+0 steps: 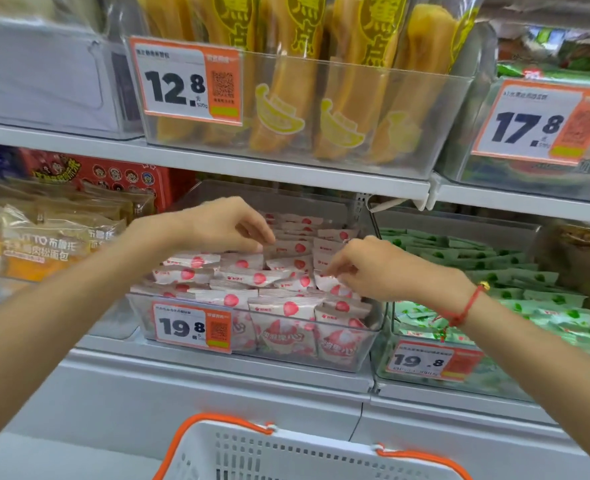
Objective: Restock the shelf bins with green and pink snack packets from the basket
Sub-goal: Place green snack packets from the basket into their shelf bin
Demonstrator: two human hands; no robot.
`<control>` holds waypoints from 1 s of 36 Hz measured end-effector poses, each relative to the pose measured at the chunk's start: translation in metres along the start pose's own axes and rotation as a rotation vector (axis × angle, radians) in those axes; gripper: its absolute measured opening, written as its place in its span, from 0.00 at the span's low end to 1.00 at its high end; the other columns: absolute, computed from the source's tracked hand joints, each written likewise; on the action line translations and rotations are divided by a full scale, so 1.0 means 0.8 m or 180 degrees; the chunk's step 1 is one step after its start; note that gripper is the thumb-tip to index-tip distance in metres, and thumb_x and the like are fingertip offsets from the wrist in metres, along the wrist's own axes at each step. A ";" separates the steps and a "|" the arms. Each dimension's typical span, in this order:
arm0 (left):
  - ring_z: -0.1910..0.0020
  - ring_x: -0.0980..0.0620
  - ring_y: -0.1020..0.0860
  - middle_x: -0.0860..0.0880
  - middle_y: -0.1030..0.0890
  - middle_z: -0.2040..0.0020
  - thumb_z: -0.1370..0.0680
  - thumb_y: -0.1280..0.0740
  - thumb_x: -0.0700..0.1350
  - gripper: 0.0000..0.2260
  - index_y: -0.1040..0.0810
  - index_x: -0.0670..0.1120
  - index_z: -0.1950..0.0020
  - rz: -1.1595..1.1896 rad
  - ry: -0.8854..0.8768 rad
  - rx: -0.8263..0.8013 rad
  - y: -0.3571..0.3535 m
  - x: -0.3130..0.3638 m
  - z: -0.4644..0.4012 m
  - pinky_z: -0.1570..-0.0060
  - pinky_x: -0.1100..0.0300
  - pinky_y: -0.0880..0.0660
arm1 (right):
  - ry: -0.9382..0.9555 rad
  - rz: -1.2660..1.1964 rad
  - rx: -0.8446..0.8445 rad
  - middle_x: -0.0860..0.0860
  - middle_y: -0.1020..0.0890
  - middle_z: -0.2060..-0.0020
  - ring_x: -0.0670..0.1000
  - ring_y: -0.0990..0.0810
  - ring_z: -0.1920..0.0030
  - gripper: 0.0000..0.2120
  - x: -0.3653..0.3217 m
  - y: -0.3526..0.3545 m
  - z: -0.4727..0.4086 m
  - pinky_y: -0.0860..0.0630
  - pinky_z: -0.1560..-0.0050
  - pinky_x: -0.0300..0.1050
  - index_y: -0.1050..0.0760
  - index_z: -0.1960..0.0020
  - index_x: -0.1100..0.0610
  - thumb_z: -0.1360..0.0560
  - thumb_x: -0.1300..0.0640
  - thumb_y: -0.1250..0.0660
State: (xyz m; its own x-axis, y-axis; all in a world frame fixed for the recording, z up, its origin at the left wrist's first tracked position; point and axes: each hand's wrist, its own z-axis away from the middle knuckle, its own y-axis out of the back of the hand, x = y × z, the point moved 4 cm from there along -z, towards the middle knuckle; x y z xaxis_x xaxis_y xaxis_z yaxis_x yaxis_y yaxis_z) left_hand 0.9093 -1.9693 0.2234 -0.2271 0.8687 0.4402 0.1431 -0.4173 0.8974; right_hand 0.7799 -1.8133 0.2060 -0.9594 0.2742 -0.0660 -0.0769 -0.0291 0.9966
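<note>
A clear bin (pixel 141 317) in the middle of the lower shelf is packed with several pink-and-white snack packets (pixel 238 278). My left hand (pixel 227 226) reaches over the bin's back half, its fingertips pinching the top edge of a pink packet (pixel 291 245). My right hand (pixel 369 268), with a red cord on the wrist, hovers over the bin's right side and its fingers pinch another pink packet (pixel 331 284). To the right, a second clear bin (pixel 385 358) holds several green packets (pixel 515 271). The white basket (pixel 286 455) with orange handles sits below; its contents are out of view.
The shelf above carries a clear bin of yellow banana-shaped snacks (pixel 321 98) and a bin with a 17.8 price tag (pixel 535 123). Bread packets (pixel 44 244) lie left of the pink bin. The upper shelf edge (pixel 286 171) hangs close over my hands.
</note>
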 end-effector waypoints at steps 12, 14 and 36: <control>0.47 0.53 0.23 0.57 0.20 0.47 0.27 0.28 0.53 0.11 0.18 0.56 0.45 -0.1502 0.0154 -0.0214 -0.062 0.016 -0.040 0.61 0.59 0.33 | -0.0272 0.0134 -0.0363 0.51 0.21 0.52 0.52 0.23 0.54 0.20 0.009 -0.049 -0.090 0.28 0.58 0.44 0.24 0.44 0.55 0.27 0.42 0.32; 0.47 0.54 0.23 0.58 0.19 0.49 0.27 0.28 0.52 0.08 0.17 0.56 0.48 -0.1584 0.0109 -0.0096 -0.059 0.019 -0.041 0.61 0.59 0.34 | -0.0235 -0.0074 -0.0459 0.51 0.20 0.60 0.50 0.26 0.63 0.20 0.009 -0.047 -0.091 0.29 0.63 0.43 0.20 0.49 0.57 0.28 0.41 0.31; 0.54 0.49 0.22 0.50 0.19 0.52 0.25 0.33 0.52 0.11 0.20 0.49 0.46 -0.1430 0.0832 -0.0171 -0.070 -0.026 -0.081 0.59 0.59 0.26 | -0.0258 0.0199 -0.0225 0.55 0.19 0.49 0.53 0.23 0.55 0.12 0.002 -0.047 -0.111 0.27 0.55 0.42 0.23 0.44 0.59 0.22 0.52 0.36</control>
State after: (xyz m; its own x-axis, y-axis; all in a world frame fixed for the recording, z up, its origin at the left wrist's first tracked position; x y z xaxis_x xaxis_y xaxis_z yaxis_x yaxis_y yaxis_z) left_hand 0.8435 -1.9815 0.1654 -0.4886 0.8725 -0.0021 -0.0718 -0.0378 0.9967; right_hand 0.7574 -1.8975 0.1640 -0.9381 0.3465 0.0030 -0.0394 -0.1154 0.9925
